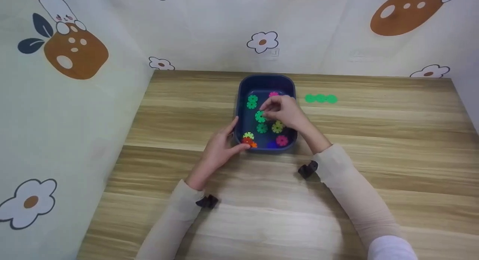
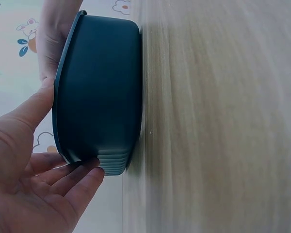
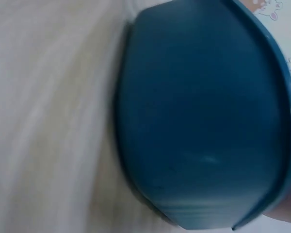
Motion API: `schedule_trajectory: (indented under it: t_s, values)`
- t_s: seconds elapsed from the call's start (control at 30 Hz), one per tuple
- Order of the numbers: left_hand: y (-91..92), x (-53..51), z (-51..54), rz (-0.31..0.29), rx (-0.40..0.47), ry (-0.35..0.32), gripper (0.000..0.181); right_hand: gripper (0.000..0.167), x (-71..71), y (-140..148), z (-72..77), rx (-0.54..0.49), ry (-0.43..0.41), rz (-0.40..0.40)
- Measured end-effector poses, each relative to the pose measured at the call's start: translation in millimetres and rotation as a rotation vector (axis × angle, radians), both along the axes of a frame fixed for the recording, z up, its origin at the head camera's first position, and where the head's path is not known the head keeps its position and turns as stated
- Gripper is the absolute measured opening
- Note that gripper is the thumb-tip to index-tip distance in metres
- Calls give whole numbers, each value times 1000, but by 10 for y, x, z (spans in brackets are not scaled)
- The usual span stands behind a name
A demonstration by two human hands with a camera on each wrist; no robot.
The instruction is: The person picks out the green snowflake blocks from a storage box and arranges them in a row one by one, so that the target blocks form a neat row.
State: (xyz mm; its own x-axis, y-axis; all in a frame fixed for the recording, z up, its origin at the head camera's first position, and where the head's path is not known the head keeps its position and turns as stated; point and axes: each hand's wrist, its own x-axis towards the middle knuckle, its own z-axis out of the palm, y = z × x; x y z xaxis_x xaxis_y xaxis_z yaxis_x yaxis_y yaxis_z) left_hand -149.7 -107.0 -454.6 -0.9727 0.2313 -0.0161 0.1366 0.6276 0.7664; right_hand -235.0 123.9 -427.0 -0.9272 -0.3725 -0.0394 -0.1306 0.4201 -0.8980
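A dark blue bin point(image 1: 266, 80) with several coloured notched discs stands on the table. My left hand point(image 1: 219, 146) holds its near-left corner, thumb on the rim and fingers against the outer side, as the left wrist view shows with the hand point(image 2: 43, 179) at the bin point(image 2: 99, 87). Over the bin, my right hand point(image 1: 286, 111) pinches a green disc point(image 1: 260, 116) between thumb and fingertips. Below that disc lies another green one point(image 1: 262, 128). In the right wrist view the bin's wall point(image 3: 199, 111) hides most of the hand point(image 3: 286, 201).
Three green discs in a row point(image 1: 320, 98) lie on the wooden table point(image 1: 374, 140), right of the bin. Patterned walls point(image 1: 209, 31) stand behind the table and at its sides. Inside the bin are also yellow point(image 1: 277, 127), pink point(image 1: 281, 141), orange and blue pieces.
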Motion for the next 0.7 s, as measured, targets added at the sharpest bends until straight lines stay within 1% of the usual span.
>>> schedule_trajectory:
  t_s: [0.23, 0.3, 0.5, 0.7]
  values:
    - [-7, -5, -16, 10, -4, -3, 88, 18, -50, 178, 118, -55, -12, -59]
    - [-8, -6, -17, 10, -12, 1, 88, 17, -67, 234, 145, -53, 1, -79]
    - [-3, -2, 2, 1, -20, 13, 90, 19, -108, 418, 237, -91, 26, -133]
    - [3, 2, 11, 14, -23, -12, 90, 21, -137, 640, 300, -109, 52, -203]
